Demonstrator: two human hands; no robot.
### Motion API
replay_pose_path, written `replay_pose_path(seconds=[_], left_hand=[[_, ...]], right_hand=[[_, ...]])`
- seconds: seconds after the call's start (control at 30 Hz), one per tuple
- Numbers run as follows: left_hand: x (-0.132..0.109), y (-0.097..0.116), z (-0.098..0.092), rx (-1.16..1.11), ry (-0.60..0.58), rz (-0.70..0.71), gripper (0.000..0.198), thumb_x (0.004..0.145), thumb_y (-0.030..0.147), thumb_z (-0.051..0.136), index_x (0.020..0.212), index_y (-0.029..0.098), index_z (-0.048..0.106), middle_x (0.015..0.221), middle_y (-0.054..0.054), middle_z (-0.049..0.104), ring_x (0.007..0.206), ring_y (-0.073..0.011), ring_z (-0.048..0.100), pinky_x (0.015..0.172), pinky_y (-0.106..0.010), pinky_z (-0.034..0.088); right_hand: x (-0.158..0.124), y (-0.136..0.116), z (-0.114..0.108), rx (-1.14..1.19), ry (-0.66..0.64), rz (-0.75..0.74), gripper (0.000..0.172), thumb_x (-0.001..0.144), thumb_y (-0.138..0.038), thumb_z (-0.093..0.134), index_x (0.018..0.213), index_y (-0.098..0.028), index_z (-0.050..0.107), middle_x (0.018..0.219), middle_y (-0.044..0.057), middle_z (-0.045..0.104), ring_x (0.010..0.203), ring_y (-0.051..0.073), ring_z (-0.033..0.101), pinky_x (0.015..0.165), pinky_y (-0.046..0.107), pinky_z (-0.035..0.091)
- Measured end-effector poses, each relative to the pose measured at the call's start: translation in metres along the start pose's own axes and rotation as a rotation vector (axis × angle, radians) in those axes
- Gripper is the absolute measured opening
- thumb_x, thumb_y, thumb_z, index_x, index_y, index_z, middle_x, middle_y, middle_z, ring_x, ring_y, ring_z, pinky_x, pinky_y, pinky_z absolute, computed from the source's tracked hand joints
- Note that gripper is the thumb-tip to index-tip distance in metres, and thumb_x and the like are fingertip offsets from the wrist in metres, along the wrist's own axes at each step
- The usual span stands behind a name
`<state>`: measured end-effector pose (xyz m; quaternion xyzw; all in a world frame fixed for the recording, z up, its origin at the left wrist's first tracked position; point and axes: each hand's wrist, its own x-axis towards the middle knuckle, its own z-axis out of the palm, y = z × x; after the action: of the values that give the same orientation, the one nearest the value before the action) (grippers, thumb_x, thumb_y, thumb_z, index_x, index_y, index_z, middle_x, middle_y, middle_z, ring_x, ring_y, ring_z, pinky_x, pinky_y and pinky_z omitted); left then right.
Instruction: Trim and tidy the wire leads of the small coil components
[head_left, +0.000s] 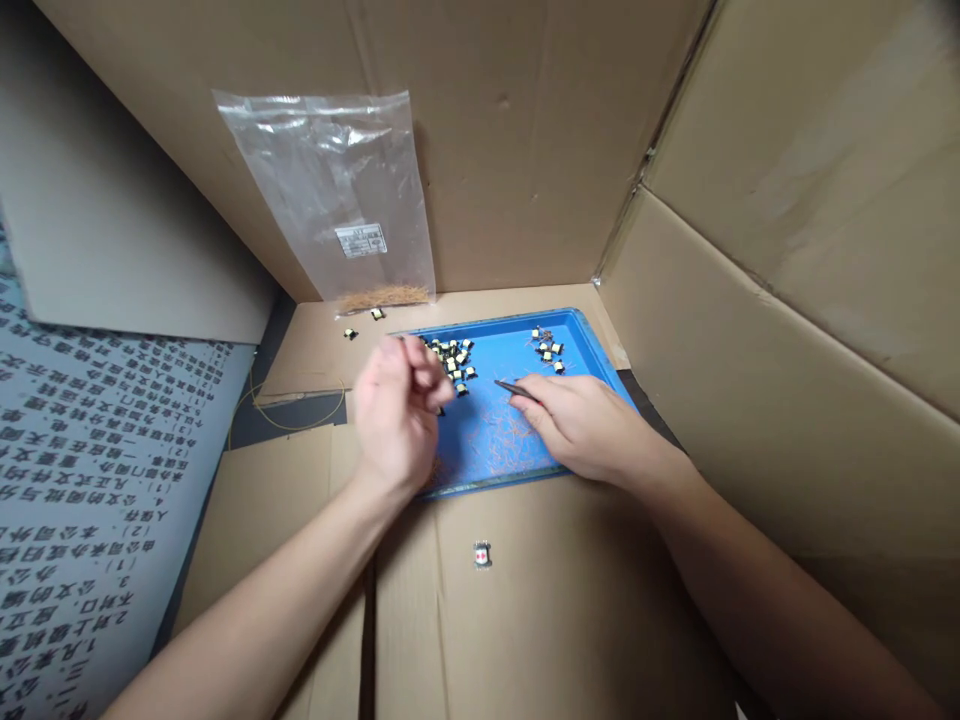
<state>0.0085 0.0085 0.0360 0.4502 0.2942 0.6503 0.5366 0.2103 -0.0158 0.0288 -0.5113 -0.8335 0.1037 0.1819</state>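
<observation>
My right hand (589, 420) grips dark tweezers (516, 390), their tips pointing left over the blue tray (491, 487). Over the tray's left side, my left hand (397, 405) is curled with its fingers drawn together. It is slightly blurred, and whatever its fingers hold is hidden. Several small black and yellow transformers (452, 365) lie piled just behind the left hand, partly covered by it. A smaller group of transformers (553, 350) sits at the tray's back right. Thin copper-coloured wire bits (502, 440) are scattered across the tray floor.
A clear plastic bag (352, 190) with orange-brown strands at its bottom leans on the cardboard back wall (510, 150). Two loose transformers (377, 314) lie before it. A single component with red marks (482, 555) lies on the front cardboard. A thin yellow wire (300, 420) loops at left.
</observation>
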Motion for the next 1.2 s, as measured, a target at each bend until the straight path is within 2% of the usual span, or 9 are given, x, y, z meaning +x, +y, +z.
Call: replay_pose_path(seconds=[0.1,0.2,0.33,0.47,0.6,1.03,1.13,1.2], left_hand=[[-0.005,-0.006,0.001,0.080,-0.183,-0.057,0.045,0.101,0.059,0.061,0.082,0.020,0.051,0.076,0.002,0.042,0.064,-0.0108,0.041,0.056,-0.023,0.038],[-0.013,-0.017,-0.006,0.302,-0.322,-0.035,0.041,0.107,0.056,0.051,0.090,0.020,0.054,0.081,0.001,0.045,0.067,-0.0120,0.043,0.062,-0.026,0.039],[-0.015,-0.023,-0.017,0.446,-0.413,-0.039,0.041,0.109,0.056,0.046,0.093,0.019,0.055,0.082,0.000,0.047,0.070,-0.0134,0.043,0.064,-0.028,0.039],[-0.014,-0.022,-0.019,0.491,-0.448,-0.018,0.042,0.109,0.056,0.045,0.092,0.019,0.057,0.087,-0.002,0.051,0.074,-0.0148,0.046,0.067,-0.028,0.041],[-0.014,-0.021,-0.018,0.512,-0.462,0.003,0.042,0.109,0.056,0.044,0.092,0.020,0.057,0.087,-0.003,0.052,0.076,-0.0156,0.048,0.070,-0.029,0.041],[-0.015,-0.019,-0.016,0.537,-0.515,-0.016,0.043,0.109,0.055,0.045,0.087,0.019,0.056,0.083,-0.002,0.054,0.075,-0.0151,0.048,0.070,-0.029,0.041],[-0.003,-0.010,-0.016,0.463,-0.418,0.046,0.042,0.107,0.054,0.053,0.084,0.019,0.059,0.080,-0.002,0.054,0.074,-0.0147,0.049,0.068,-0.027,0.042],[0.004,-0.005,-0.016,0.265,-0.191,0.180,0.046,0.101,0.060,0.060,0.079,0.020,0.054,0.072,0.002,0.045,0.065,-0.0130,0.043,0.060,-0.025,0.039]], right_hand=[[0.003,0.007,-0.007,-0.153,-0.026,-0.041,0.036,0.112,-0.041,0.046,0.115,-0.018,0.074,0.104,0.014,0.080,0.098,0.030,0.073,0.083,0.040,0.049],[0.002,0.018,-0.012,-0.193,0.023,-0.085,0.036,0.110,-0.039,0.052,0.132,-0.018,0.071,0.121,0.015,0.079,0.111,0.033,0.072,0.092,0.045,0.052],[-0.001,0.024,-0.012,0.077,0.091,-0.080,0.037,0.111,-0.036,0.048,0.139,-0.020,0.068,0.137,0.012,0.075,0.122,0.029,0.072,0.102,0.045,0.055],[-0.001,0.012,-0.006,0.307,0.081,-0.087,0.038,0.112,-0.037,0.045,0.140,-0.022,0.066,0.137,0.010,0.075,0.122,0.026,0.072,0.101,0.040,0.056],[0.001,0.001,-0.003,0.368,0.004,-0.061,0.036,0.113,-0.040,0.043,0.128,-0.024,0.071,0.117,0.007,0.080,0.103,0.024,0.074,0.089,0.037,0.055],[0.000,-0.002,0.000,0.376,0.006,-0.042,0.033,0.113,-0.036,0.043,0.114,-0.022,0.073,0.111,0.007,0.080,0.096,0.022,0.073,0.087,0.034,0.051],[-0.002,0.003,-0.003,0.261,-0.011,-0.055,0.036,0.113,-0.037,0.042,0.117,-0.020,0.073,0.110,0.009,0.081,0.097,0.023,0.074,0.086,0.034,0.051],[-0.002,0.006,-0.006,0.141,-0.012,-0.028,0.037,0.113,-0.035,0.042,0.122,-0.018,0.074,0.114,0.011,0.081,0.103,0.025,0.074,0.090,0.036,0.051]])
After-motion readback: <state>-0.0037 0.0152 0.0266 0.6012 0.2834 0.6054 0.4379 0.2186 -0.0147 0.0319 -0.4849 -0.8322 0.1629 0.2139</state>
